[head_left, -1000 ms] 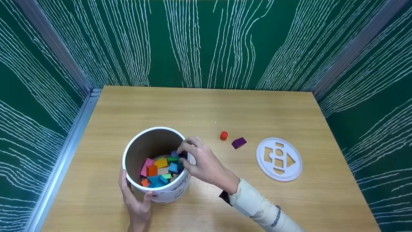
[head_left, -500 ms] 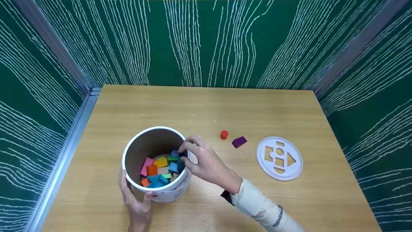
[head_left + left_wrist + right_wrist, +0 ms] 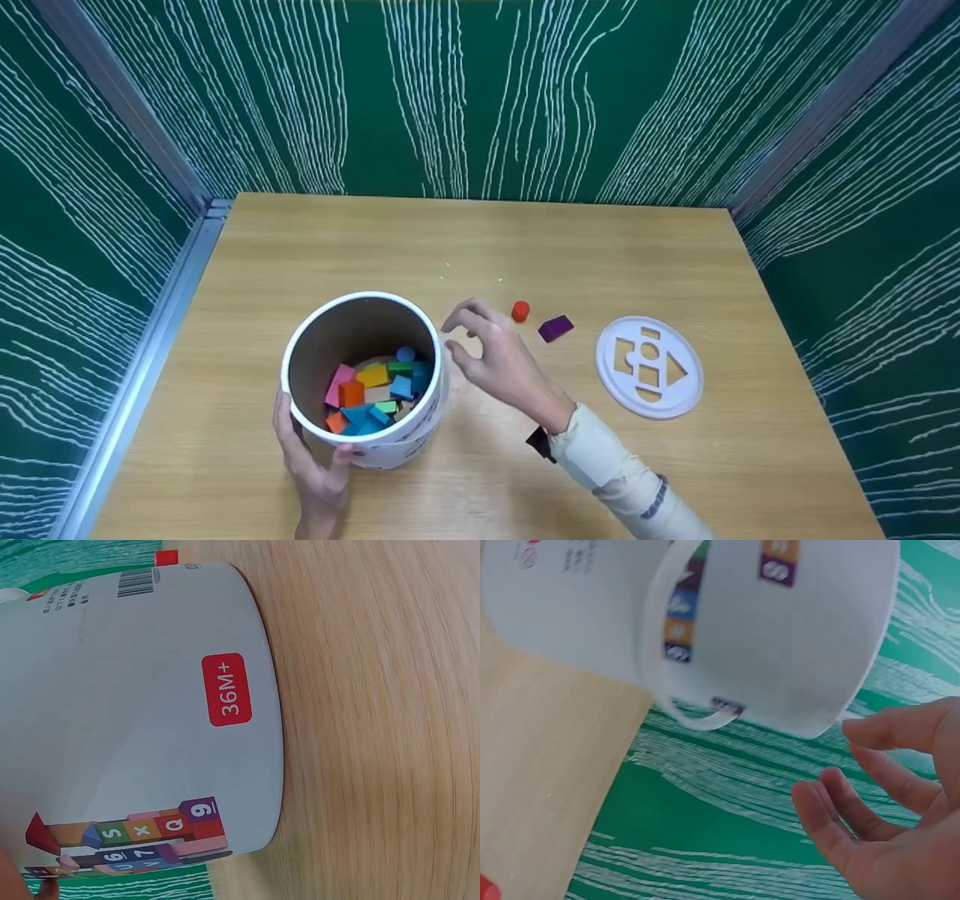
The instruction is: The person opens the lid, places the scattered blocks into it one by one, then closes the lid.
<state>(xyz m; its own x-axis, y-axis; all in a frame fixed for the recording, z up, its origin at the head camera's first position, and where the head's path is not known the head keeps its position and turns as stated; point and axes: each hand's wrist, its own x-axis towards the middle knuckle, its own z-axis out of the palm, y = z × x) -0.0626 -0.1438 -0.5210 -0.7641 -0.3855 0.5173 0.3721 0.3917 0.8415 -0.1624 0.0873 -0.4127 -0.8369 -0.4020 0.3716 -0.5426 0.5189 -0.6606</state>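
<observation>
A white cylindrical bucket stands upright on the table, holding several coloured toy blocks, among them an orange block, a yellow block and a blue cylinder. My left hand grips its lower left side, thumb at the front and fingers along the side. Just right of the rim, my right hand is raised with loosely bent fingers and nothing between them. In the right wrist view, the fingertips of that hand are close to the bucket's rim, and a white handle crosses its wall.
To the right on the table lie a red cylinder and a purple block. Farther right rests a round white lid with shaped cut-outs. Green, white-streaked panels enclose the back and sides.
My right hand has come out from over the bucket's right rim and moved a little to the right. The blue cylinder in the bucket is now uncovered. My left hand keeps its grip.
</observation>
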